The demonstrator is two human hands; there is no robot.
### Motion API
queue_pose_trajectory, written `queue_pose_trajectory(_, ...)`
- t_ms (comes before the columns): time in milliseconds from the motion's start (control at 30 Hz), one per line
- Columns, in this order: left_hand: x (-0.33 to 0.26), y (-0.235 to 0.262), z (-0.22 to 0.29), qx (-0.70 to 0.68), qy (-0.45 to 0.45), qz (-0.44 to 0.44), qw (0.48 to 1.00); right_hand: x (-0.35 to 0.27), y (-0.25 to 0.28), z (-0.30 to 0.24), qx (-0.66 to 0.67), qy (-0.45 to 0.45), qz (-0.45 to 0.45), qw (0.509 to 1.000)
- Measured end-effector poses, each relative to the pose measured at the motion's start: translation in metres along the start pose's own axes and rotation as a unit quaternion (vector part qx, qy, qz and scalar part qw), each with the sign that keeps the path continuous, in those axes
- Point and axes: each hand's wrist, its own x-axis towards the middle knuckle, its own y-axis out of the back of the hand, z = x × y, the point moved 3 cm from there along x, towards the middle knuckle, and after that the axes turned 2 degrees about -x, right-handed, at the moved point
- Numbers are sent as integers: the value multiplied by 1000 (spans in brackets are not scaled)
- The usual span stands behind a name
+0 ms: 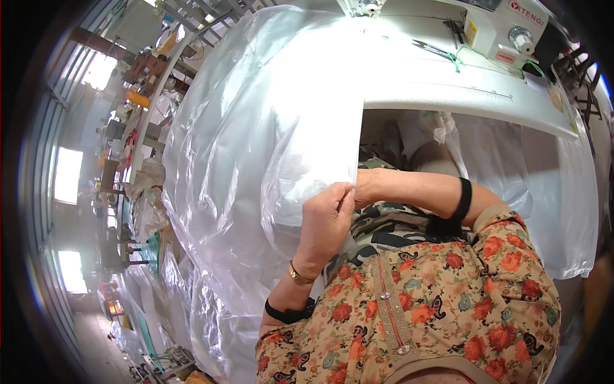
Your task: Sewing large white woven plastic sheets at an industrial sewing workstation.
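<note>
A large translucent plastic sheet (224,147) hangs from the white sewing table toward my lap, its straight right edge running down from near the needle area. My left hand (326,217) is closed in a pinch on that edge, thumb against the curled fingers. From the right, my right forearm crosses my body to the same spot. Little of my right hand (363,189) shows; its fingers are hidden behind the sheet and my left hand, so their hold cannot be seen.
A white sewing machine (505,35) stands at the far right of the sewing table (448,96). Dark thread snips (436,50) with green cord lie near it. More clear plastic (550,192) hangs at the right. Cluttered benches and plastic piles (147,198) fill the left.
</note>
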Motion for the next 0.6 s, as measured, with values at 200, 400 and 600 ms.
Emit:
queue_pose_trajectory(200,-9,-1,-12,-20,-3,22,1000,-17,109,-18,-209,-374,-116,896)
queue_pose_trajectory(400,-12,-2,-17,-25,12,5,1000,-46,192,47,-476,-201,273,811)
queue_pose_trajectory(600,-29,-19,-39,-225,140,-11,964,-36,204,66,-452,-189,272,828)
